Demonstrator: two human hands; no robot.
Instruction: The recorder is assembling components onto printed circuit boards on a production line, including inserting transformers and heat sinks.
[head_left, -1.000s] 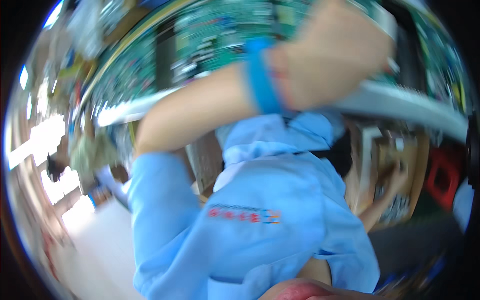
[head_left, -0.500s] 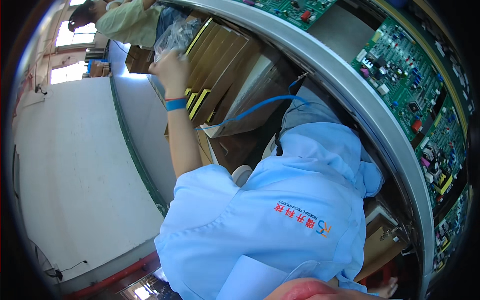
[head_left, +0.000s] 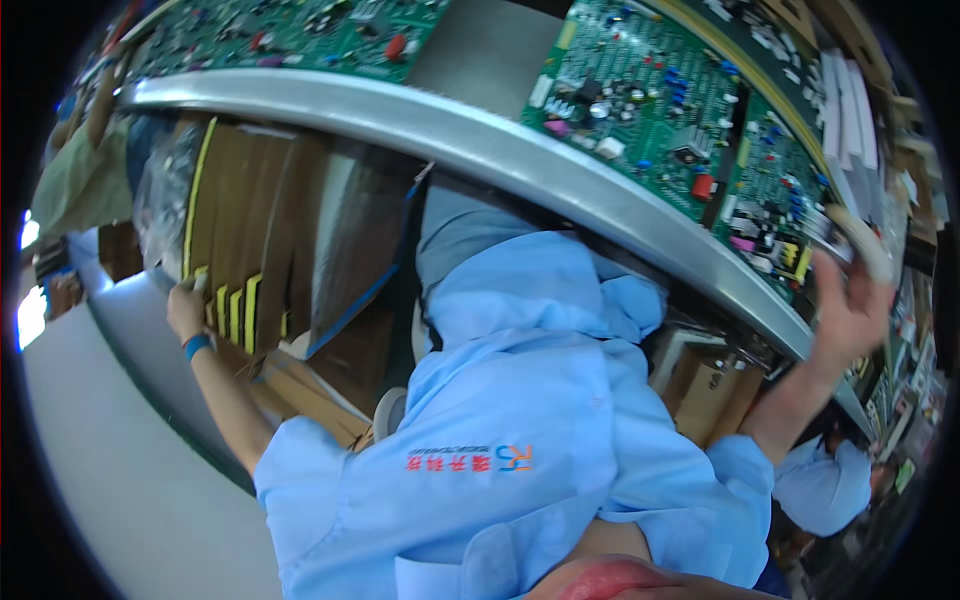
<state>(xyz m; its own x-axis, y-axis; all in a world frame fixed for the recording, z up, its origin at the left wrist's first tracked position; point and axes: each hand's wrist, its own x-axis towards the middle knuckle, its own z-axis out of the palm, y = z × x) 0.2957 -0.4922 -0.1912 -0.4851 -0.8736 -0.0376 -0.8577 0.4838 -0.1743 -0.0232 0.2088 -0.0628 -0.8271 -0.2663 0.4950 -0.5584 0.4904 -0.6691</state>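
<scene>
My left hand, with a blue wrist strap, is at the left beside upright brown cardboard sheets with yellow edges. Its fingers are curled closed; what they hold, if anything, I cannot make out. A crumpled clear plastic bag is just beyond it. Over at the right, my right hand is raised with fingers apart at the near edge of the line, close to a green circuit board crowded with parts. No object shows in it.
A silver metal rail curves along the front of the circuit boards. Below it stands an open cardboard box. One person in a light green shirt is at the far left, another in light blue at the right.
The view has swung to the right. My left hand has come away from the plastic bag, down to the cardboard sheets' near end. My right hand has risen from the lower edge to the boards.
</scene>
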